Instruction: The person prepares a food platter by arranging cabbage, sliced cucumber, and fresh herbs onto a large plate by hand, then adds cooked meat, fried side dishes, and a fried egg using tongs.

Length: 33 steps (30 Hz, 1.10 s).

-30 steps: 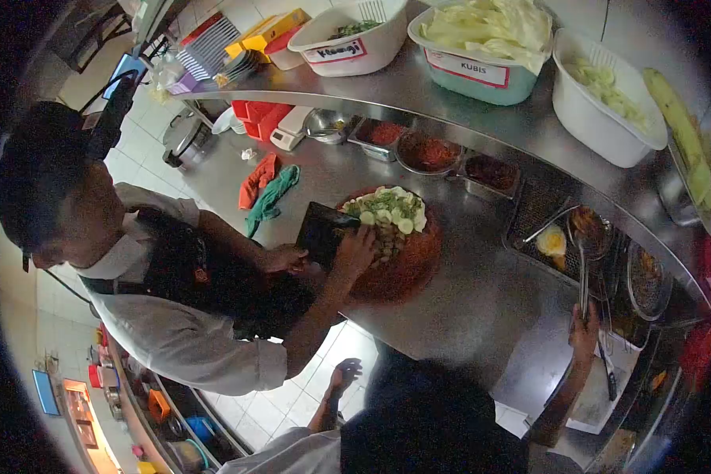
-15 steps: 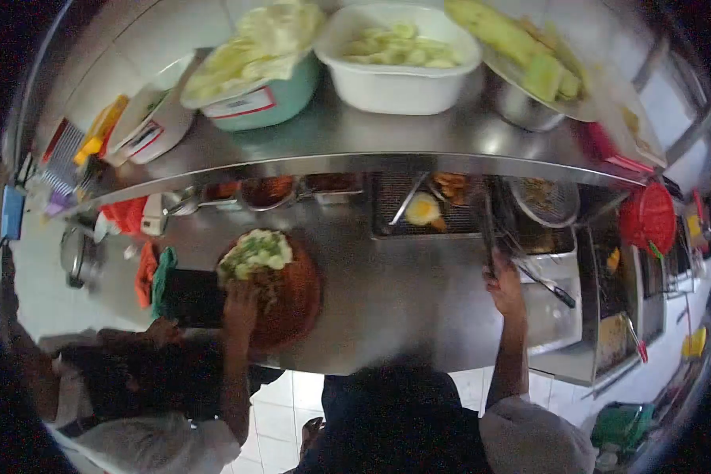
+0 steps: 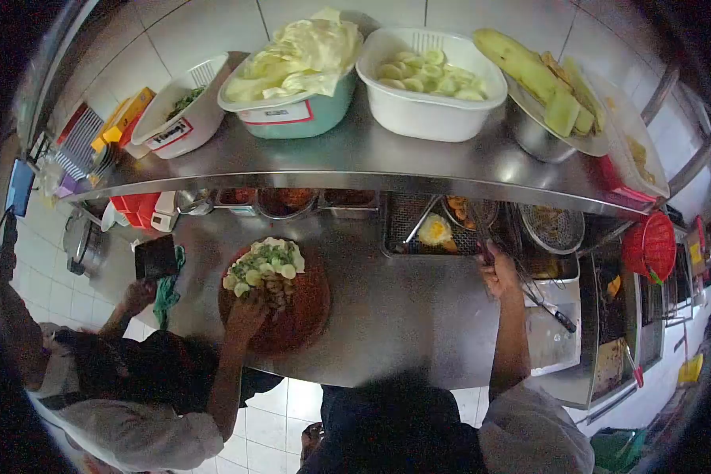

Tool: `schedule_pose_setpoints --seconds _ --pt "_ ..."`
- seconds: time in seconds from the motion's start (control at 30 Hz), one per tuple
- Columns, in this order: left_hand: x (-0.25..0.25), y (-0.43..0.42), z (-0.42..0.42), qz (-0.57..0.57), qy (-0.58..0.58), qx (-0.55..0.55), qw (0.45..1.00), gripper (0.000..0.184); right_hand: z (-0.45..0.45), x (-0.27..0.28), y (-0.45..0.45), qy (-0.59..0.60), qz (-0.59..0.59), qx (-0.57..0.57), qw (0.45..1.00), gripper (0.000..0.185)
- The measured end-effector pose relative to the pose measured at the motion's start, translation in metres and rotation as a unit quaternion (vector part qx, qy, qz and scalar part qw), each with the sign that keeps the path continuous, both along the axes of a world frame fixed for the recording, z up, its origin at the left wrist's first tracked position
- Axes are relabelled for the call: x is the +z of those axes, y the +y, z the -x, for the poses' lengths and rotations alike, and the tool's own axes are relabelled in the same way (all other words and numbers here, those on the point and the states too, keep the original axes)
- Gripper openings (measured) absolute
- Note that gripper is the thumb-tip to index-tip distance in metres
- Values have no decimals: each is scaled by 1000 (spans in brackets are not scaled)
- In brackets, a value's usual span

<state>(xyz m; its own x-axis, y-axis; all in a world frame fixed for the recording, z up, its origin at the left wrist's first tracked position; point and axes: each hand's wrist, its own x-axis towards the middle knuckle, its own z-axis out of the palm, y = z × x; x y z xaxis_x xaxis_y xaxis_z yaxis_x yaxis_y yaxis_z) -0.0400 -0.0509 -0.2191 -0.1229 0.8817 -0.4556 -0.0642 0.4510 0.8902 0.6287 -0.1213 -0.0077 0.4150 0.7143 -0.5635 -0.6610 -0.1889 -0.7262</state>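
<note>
My right hand is closed around the handle of dark tongs. The tongs point up at fried food on the black mesh tray; whether they touch it is unclear. A fried egg lies left of the tongs, beside silver tongs. A dark-handled utensil lies just right of my wrist. My left hand is out of view. At left, a co-worker's hand touches sliced food on a round reddish-brown board, while their other hand holds a dark cleaver.
Tubs of cabbage and cucumber slices stand on a steel shelf above the counter. Sauce pans sit under it. A strainer, red basket and fryer are at right.
The view has shifted, so the shelf sits lower. My right hand stays near the tray with the tongs. The co-worker's cleaver has been raised and moved left, off the counter beside the board.
</note>
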Motion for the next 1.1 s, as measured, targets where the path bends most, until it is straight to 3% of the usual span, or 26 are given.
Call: schedule_pose_setpoints --seconds 0.17,0.23,0.3,0.37,0.53,0.57,0.6,0.67,0.7,0.73,0.77,0.83,0.87,0.9,0.97,1.0,1.03,1.1 --pt "-91 -220 4 100 -18 19 995 33 -19 -8 12 -58 51 15 997 30" --pt "-100 -318 -11 175 -34 38 983 34 -15 -5 15 -72 68 19 995 36" --pt "-97 -384 -24 236 -40 57 969 34 -4 9 14 -153 91 -3 984 27" --pt "-95 -389 -27 237 -46 63 968 34 -8 11 7 -170 91 16 981 28" --pt "-107 -310 -12 137 -68 73 985 35 2 21 -15 -243 92 5 966 33" --pt "-114 -314 -7 127 -85 86 984 35 0 19 -21 -326 91 23 941 35" --pt "-128 -334 0 114 -121 112 980 36 2 17 -20 -404 86 43 909 37" --pt "-120 -372 -7 46 -346 221 911 36 18 49 -21 -375 89 94 918 39" --pt "-119 -385 15 62 -173 87 979 42 27 66 -21 -345 91 136 924 40" --pt "-38 -368 15 67 14 -44 997 48 39 71 -18 -340 83 125 928 40" --pt "-85 -360 21 194 -27 111 974 46 48 73 -14 -338 81 141 927 40" --pt "-32 -313 41 179 -111 99 973 38 57 74 -8 -382 62 262 884 41" --pt "-4 -286 41 167 36 38 985 32 62 95 5 -359 58 412 836 43" --pt "20 -260 45 130 64 -9 989 32 73 98 23 -349 52 432 830 43" --pt "62 -212 53 90 139 -96 982 32 101 97 58 -412 13 564 716 44" --pt "89 -190 53 51 141 -103 983 33 113 94 74 -583 -66 574 572 43" --pt "115 -170 52 10 140 -116 983 33 139 100 93 -579 -73 581 567 43" --pt "171 -136 50 3 118 -130 984 36 209 129 137 -582 -183 632 478 44"
